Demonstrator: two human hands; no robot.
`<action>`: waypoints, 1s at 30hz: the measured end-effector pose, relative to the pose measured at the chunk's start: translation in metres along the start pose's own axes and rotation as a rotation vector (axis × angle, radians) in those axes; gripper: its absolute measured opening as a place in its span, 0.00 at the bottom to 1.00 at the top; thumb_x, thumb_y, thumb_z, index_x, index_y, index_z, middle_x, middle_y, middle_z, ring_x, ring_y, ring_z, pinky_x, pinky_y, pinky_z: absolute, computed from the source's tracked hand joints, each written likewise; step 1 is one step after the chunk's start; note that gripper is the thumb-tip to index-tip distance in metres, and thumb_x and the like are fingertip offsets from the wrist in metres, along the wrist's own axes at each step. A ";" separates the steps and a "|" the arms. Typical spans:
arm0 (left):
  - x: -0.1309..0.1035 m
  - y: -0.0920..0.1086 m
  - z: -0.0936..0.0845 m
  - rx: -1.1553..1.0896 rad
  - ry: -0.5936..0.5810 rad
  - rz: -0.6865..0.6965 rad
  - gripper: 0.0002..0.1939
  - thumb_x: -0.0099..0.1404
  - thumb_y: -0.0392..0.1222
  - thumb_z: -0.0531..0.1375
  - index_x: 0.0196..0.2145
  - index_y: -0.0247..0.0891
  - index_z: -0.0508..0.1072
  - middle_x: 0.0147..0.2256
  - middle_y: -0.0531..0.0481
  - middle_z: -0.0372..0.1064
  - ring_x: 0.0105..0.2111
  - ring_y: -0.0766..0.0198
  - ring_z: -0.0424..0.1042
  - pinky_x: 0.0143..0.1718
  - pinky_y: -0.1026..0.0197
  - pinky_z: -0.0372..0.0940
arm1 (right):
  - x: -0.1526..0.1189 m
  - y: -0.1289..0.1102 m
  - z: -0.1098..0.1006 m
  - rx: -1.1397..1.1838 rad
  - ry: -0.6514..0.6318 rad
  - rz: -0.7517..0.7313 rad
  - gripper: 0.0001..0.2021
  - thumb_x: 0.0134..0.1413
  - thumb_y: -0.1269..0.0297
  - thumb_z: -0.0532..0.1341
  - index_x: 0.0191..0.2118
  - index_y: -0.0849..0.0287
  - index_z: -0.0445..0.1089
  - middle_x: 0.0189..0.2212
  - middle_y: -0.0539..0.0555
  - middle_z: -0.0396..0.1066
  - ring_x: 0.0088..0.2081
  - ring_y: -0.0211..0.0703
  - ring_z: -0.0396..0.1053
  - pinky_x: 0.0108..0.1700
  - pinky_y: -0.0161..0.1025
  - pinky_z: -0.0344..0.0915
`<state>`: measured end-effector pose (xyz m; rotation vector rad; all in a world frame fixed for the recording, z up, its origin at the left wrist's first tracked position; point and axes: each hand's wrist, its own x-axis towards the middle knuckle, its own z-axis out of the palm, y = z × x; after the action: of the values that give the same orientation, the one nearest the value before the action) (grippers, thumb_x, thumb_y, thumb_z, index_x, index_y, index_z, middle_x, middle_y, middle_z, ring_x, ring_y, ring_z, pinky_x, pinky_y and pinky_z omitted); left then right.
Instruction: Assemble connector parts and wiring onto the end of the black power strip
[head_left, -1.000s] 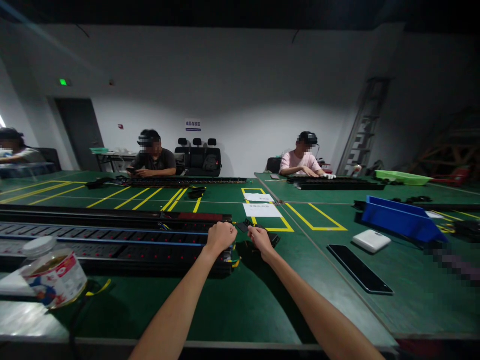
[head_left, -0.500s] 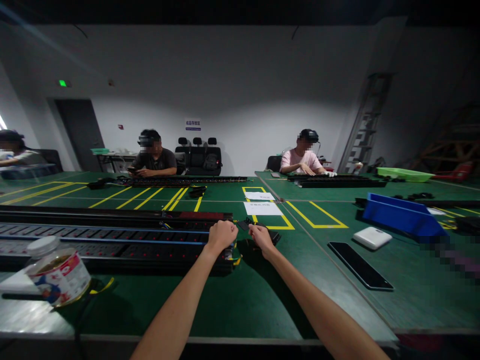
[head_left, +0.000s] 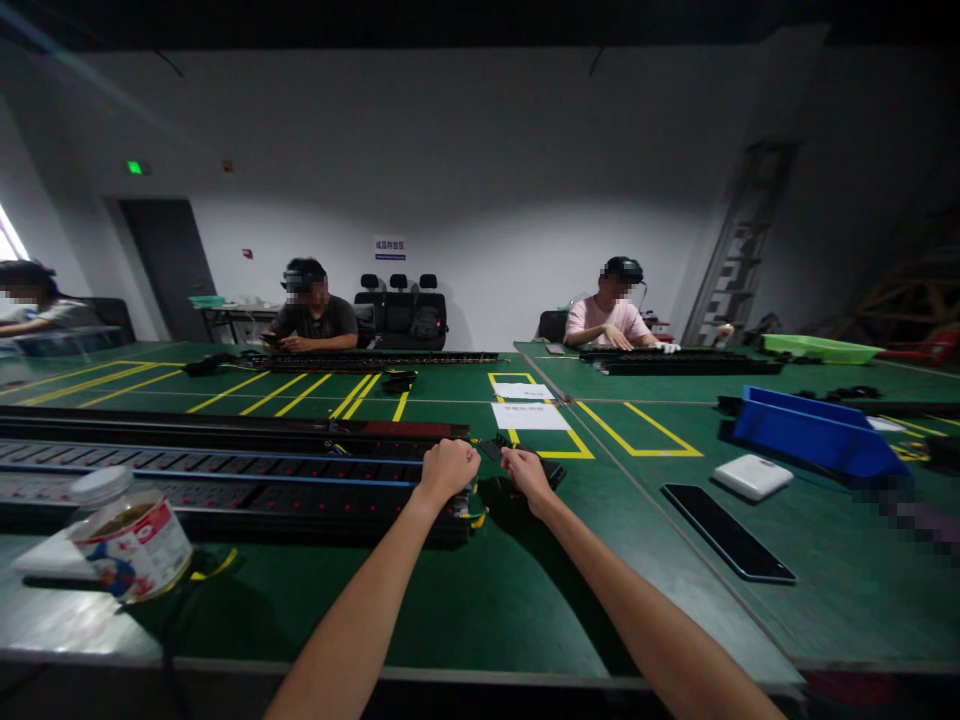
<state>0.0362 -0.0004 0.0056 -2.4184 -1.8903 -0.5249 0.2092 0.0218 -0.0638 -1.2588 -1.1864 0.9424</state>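
Note:
My left hand (head_left: 448, 468) is closed in a fist at the right end of a long black rail (head_left: 300, 497) with small red dots along it. Whatever its fingers grip is hidden by the hand. A short way to the right, my right hand (head_left: 527, 474) is closed too, thumb and fingers pressed together; what they pinch cannot be made out. Small black parts (head_left: 491, 447) lie between and just beyond the two hands. Yellow and green wires (head_left: 478, 517) stick out from the rail's end beneath my left hand.
A clear jar (head_left: 135, 545) with a printed label stands at the left front. To the right lie a black phone (head_left: 727, 532), a white case (head_left: 752, 477) and a blue bin (head_left: 817, 435). White paper sheets (head_left: 531, 416) lie ahead. Co-workers sit across the green table.
The whole view has shifted slightly, so things appear a little further right. Both hands keep nearly the same closed pose and place by the rail's end.

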 end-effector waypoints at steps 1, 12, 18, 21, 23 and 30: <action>0.000 0.000 0.000 -0.001 -0.003 -0.001 0.21 0.71 0.47 0.48 0.36 0.41 0.81 0.38 0.40 0.79 0.41 0.51 0.78 0.45 0.54 0.69 | 0.000 0.000 0.000 0.000 -0.003 0.000 0.19 0.46 0.46 0.59 0.19 0.57 0.64 0.13 0.45 0.53 0.17 0.34 0.47 0.21 0.35 0.41; -0.001 0.001 -0.003 -0.009 -0.008 -0.009 0.22 0.71 0.48 0.48 0.37 0.41 0.81 0.39 0.40 0.79 0.42 0.52 0.78 0.46 0.54 0.68 | -0.001 0.000 0.000 -0.013 0.001 0.003 0.19 0.46 0.46 0.60 0.20 0.57 0.64 0.13 0.45 0.54 0.18 0.34 0.49 0.21 0.35 0.42; -0.001 0.002 -0.002 0.004 -0.015 -0.025 0.22 0.71 0.48 0.48 0.38 0.42 0.82 0.39 0.40 0.79 0.43 0.51 0.78 0.47 0.54 0.68 | 0.001 0.001 0.001 0.006 0.007 0.001 0.20 0.46 0.46 0.61 0.19 0.58 0.65 0.13 0.45 0.55 0.17 0.34 0.49 0.21 0.35 0.42; -0.001 0.003 -0.003 0.012 -0.024 -0.044 0.22 0.71 0.49 0.49 0.39 0.42 0.82 0.40 0.40 0.79 0.44 0.52 0.78 0.48 0.55 0.68 | 0.000 0.000 0.001 0.011 0.010 0.000 0.20 0.45 0.45 0.61 0.18 0.58 0.65 0.13 0.45 0.55 0.17 0.34 0.49 0.21 0.35 0.42; -0.002 0.004 -0.004 0.010 -0.027 -0.038 0.22 0.71 0.49 0.49 0.39 0.41 0.82 0.40 0.40 0.79 0.44 0.51 0.78 0.47 0.54 0.68 | 0.000 0.000 0.001 0.007 0.007 -0.002 0.20 0.45 0.46 0.61 0.19 0.58 0.65 0.13 0.45 0.55 0.17 0.34 0.49 0.21 0.35 0.42; -0.002 0.002 -0.003 -0.003 -0.027 -0.028 0.22 0.71 0.49 0.48 0.38 0.41 0.81 0.39 0.40 0.79 0.43 0.51 0.78 0.47 0.55 0.68 | 0.002 0.005 0.000 0.016 -0.004 0.001 0.19 0.47 0.47 0.61 0.20 0.58 0.65 0.14 0.45 0.54 0.18 0.34 0.49 0.21 0.34 0.43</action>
<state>0.0371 -0.0033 0.0086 -2.4168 -1.9374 -0.4994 0.2103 0.0240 -0.0685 -1.2454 -1.1793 0.9530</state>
